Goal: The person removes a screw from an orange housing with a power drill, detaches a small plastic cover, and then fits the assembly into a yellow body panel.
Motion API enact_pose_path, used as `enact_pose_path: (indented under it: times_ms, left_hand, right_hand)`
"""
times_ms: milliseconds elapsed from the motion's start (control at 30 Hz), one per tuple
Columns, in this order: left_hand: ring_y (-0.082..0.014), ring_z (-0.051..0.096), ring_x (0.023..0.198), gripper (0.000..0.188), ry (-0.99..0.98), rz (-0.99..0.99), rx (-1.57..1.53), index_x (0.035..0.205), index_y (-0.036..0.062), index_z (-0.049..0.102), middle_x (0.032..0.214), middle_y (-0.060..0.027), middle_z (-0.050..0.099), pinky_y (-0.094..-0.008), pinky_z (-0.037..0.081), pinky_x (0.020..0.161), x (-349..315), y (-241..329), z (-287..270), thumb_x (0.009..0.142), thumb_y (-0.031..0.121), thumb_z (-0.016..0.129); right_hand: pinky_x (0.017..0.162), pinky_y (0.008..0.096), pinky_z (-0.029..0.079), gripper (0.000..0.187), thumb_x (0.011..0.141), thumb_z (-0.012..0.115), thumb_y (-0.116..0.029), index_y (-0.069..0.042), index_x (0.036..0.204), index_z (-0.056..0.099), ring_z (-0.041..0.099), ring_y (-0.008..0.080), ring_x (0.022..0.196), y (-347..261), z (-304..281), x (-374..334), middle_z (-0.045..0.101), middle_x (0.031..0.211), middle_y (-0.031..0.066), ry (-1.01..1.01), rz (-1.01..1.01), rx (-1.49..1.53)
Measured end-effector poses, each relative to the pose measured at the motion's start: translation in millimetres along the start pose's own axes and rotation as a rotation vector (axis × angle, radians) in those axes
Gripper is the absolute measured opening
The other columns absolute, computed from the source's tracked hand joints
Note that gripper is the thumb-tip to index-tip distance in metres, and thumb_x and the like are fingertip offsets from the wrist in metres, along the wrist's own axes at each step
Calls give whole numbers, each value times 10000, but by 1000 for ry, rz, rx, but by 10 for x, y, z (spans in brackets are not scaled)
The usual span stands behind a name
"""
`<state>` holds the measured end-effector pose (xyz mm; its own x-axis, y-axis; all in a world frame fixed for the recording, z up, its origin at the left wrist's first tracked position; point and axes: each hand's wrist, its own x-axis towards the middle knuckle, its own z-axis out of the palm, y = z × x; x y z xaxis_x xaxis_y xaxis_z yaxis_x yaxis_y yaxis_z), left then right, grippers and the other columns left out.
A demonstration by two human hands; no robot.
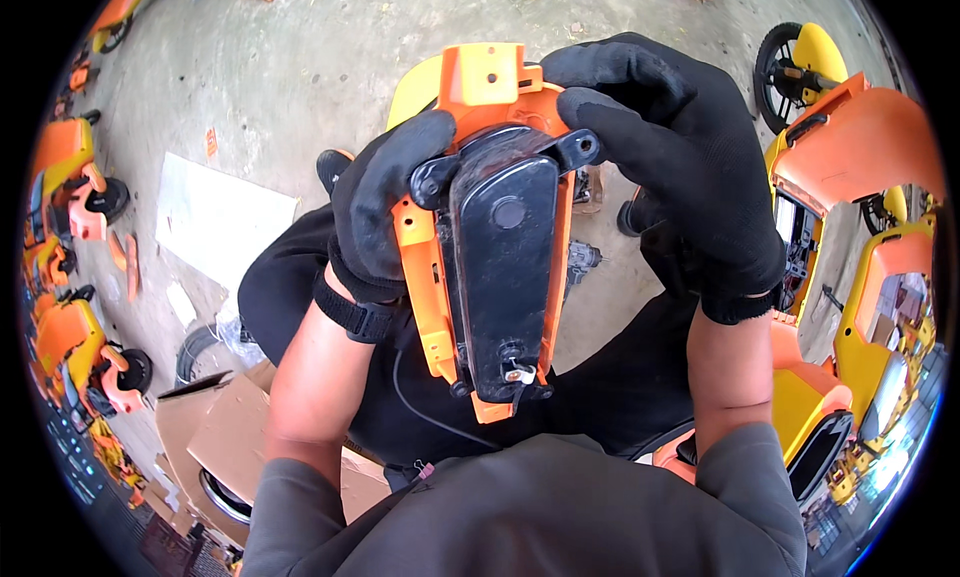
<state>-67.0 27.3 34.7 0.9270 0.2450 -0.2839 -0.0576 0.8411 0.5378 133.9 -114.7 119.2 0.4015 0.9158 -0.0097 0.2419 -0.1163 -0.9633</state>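
An orange plastic cover (482,72) with a long, tapered black case (507,287) seated in it is held up above my lap. Two black lugs with holes stick out from the case's wide end, and a small white connector (518,374) shows at its narrow end. Part of a yellow panel (415,92) appears behind the cover. My left hand (385,197), in a black glove, is closed round the cover's left side, with the thumb beside the left lug. At the upper right edge, my gloved right hand (670,142) grips the cover; some of its fingertips are hidden behind it.
A power drill (580,262) lies on the floor between my legs. To the left are a white sheet (220,212) and open cardboard boxes (225,427). Several yellow and orange scooters line both sides, one body (850,147) close on the right.
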Motion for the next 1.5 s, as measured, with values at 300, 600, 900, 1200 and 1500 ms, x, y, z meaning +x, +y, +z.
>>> enact_pose_path:
  times_ms: [300, 600, 900, 1200, 1500]
  left_hand:
    - [-294, 688, 1095, 512, 18, 247, 293, 1339, -11, 535, 1259, -210, 655, -399, 562, 963, -58, 13, 60, 863, 103, 683]
    - [-304, 685, 1103, 539, -60, 428, 406, 1337, -6, 533, 1259, -223, 650, -401, 568, 959, -52, -3, -27, 840, 3, 742]
    - [-292, 680, 1110, 481, 106, 263, 388, 1321, -26, 542, 1272, -222, 643, -393, 563, 965, -73, -35, -5, 869, -16, 704]
    - [-289, 667, 1133, 401, 142, 217, 342, 1323, -41, 537, 1317, -219, 613, -384, 550, 990, -71, -70, 21, 933, -13, 627]
    - [-287, 649, 1167, 372, -152, 421, 432, 1337, -24, 523, 1346, -224, 589, -376, 538, 1012, -37, -93, -26, 975, 37, 587]
  right_hand:
    - [831, 254, 494, 225, 923, 625, -20, 60, 1128, 666, 613, 92, 916, 39, 50, 43, 650, 991, 40, -13, -126, -79]
    - [842, 250, 484, 206, 930, 630, -39, 54, 1111, 662, 607, 89, 918, 37, 66, 32, 636, 980, 29, -5, -7, 35]
    - [853, 254, 483, 194, 917, 641, -34, 51, 1091, 657, 609, 98, 927, 168, 64, 61, 650, 1017, 46, -23, -151, -29]
    - [777, 221, 454, 196, 872, 716, -64, 24, 1034, 650, 553, 52, 850, 177, 100, 54, 606, 935, 5, -21, -107, -52]
    - [591, 270, 456, 212, 780, 788, -38, -14, 889, 607, 556, 160, 624, 234, 191, 102, 590, 788, 74, 101, -273, -302]
